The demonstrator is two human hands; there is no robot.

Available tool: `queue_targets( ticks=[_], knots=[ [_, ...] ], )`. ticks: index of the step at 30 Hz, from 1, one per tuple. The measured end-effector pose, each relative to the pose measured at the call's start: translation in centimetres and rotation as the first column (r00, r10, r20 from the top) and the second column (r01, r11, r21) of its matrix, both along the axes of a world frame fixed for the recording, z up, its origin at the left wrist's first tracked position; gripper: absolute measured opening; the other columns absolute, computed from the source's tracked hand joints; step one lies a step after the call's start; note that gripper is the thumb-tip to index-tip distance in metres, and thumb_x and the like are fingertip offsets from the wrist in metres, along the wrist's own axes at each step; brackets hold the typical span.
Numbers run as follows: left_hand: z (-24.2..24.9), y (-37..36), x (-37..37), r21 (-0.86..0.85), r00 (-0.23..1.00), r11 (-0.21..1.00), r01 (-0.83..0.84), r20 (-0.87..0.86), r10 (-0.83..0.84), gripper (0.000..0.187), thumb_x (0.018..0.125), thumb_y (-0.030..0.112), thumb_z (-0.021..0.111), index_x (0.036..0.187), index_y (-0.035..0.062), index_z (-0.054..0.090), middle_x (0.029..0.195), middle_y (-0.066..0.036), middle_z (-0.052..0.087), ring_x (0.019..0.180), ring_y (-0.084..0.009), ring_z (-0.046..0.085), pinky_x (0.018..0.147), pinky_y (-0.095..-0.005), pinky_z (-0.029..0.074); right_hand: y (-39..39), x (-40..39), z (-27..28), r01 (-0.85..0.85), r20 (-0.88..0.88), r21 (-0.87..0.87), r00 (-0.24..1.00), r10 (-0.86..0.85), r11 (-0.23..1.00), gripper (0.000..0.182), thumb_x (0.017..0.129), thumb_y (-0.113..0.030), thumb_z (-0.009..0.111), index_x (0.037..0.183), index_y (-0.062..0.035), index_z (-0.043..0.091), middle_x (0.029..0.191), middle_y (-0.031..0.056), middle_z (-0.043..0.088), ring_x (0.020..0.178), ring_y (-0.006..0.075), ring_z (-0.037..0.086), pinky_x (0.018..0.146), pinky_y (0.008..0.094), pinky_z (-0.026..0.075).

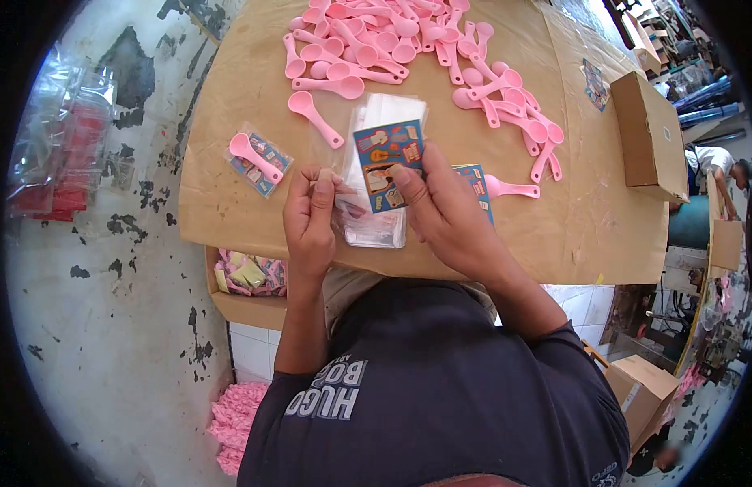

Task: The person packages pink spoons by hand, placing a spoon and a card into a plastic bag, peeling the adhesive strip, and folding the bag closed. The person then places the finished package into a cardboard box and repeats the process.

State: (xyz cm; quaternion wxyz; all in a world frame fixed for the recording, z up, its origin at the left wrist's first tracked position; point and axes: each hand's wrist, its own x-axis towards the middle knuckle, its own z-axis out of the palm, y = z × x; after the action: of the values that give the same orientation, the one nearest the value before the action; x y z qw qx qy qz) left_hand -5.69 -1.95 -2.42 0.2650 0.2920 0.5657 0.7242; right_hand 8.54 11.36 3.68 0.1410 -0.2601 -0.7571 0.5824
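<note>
My right hand [445, 213] pinches a blue printed card [388, 162] and holds it over a stack of clear plastic bags [380, 223]. My left hand [309, 219] grips the left edge of the top clear bag. A second blue card [476, 183] lies under my right hand, with a pink spoon [512, 190] beside it. A single pink spoon [314, 118] lies just beyond the bags. A finished packet [260, 161], holding a pink spoon and a card, rests to the left.
A large pile of pink spoons [416, 45] covers the far side of the cardboard-covered table [230, 219]. A cardboard box [652, 134] stands at right. A box of filled packets [250, 276] sits below the table edge. Another person [721, 166] is at far right.
</note>
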Motion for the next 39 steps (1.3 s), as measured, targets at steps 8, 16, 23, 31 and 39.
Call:
queue_targets(
  ticks=[8, 16, 23, 31, 39],
  knots=[
    [-0.2, -0.2, -1.3, 0.107, 0.976, 0.983, -0.152, 0.174, 0.132, 0.014, 0.109, 0.017, 0.054, 0.114, 0.0047, 0.057, 0.098, -0.004, 0.066, 0.084, -0.0083, 0.063, 0.072, -0.0215, 0.051, -0.6, -0.3, 0.1, -0.124, 0.110, 0.196, 0.989, 0.104, 0.973, 0.029, 0.108, -0.026, 0.053, 0.108, 0.0012, 0.043, 0.085, 0.0325, 0.064, 0.082, 0.0562, 0.059, 0.066, 0.0580, 0.043],
    [-0.5, -1.6, -3.3, 0.250, 0.891, 0.946, -0.204, 0.448, 0.074, 0.035, 0.102, 0.010, 0.066, 0.134, 0.0012, 0.057, 0.118, -0.016, 0.072, 0.104, -0.0231, 0.073, 0.089, -0.0314, 0.062, 0.1, 2.0, 0.5, 0.123, -0.193, 0.103, 0.976, -0.101, 0.987, 0.013, 0.097, -0.010, 0.071, 0.106, -0.0001, 0.067, 0.075, 0.0025, 0.068, 0.064, 0.0042, 0.058, 0.057, 0.0258, 0.046],
    [2.5, 0.7, -0.5, 0.284, 0.880, 0.956, -0.068, 0.468, -0.076, 0.030, 0.102, 0.009, 0.064, 0.131, -0.0007, 0.060, 0.125, -0.018, 0.071, 0.111, -0.0237, 0.072, 0.092, -0.0343, 0.061, 1.7, 4.0, -0.3, 0.128, -0.106, 0.080, 0.987, -0.120, 0.988, 0.015, 0.099, -0.015, 0.070, 0.104, -0.0005, 0.069, 0.073, 0.0015, 0.067, 0.060, 0.0063, 0.055, 0.054, 0.0255, 0.042],
    [3.5, 3.1, 2.3, 0.278, 0.871, 0.960, 0.032, 0.463, -0.163, 0.032, 0.102, 0.008, 0.065, 0.131, -0.0033, 0.058, 0.128, -0.025, 0.068, 0.117, -0.0298, 0.069, 0.102, -0.0417, 0.057, 1.0, 3.9, -0.8, 0.121, -0.261, -0.363, 0.939, -0.226, 0.924, 0.016, 0.102, -0.015, 0.067, 0.109, -0.0008, 0.067, 0.072, 0.0000, 0.064, 0.056, 0.0034, 0.058, 0.049, 0.0221, 0.046],
    [3.3, 4.3, 3.4, 0.256, 0.871, 0.963, 0.080, 0.452, -0.192, 0.032, 0.100, 0.007, 0.067, 0.129, -0.0042, 0.059, 0.122, -0.023, 0.070, 0.105, -0.0230, 0.072, 0.094, -0.0368, 0.060, 2.4, 5.1, -0.2, 0.024, -0.134, -0.277, 0.989, -0.063, 0.961, 0.016, 0.101, -0.011, 0.067, 0.113, 0.0006, 0.064, 0.081, 0.0019, 0.068, 0.064, 0.0062, 0.065, 0.054, 0.0230, 0.051]
  ],
)
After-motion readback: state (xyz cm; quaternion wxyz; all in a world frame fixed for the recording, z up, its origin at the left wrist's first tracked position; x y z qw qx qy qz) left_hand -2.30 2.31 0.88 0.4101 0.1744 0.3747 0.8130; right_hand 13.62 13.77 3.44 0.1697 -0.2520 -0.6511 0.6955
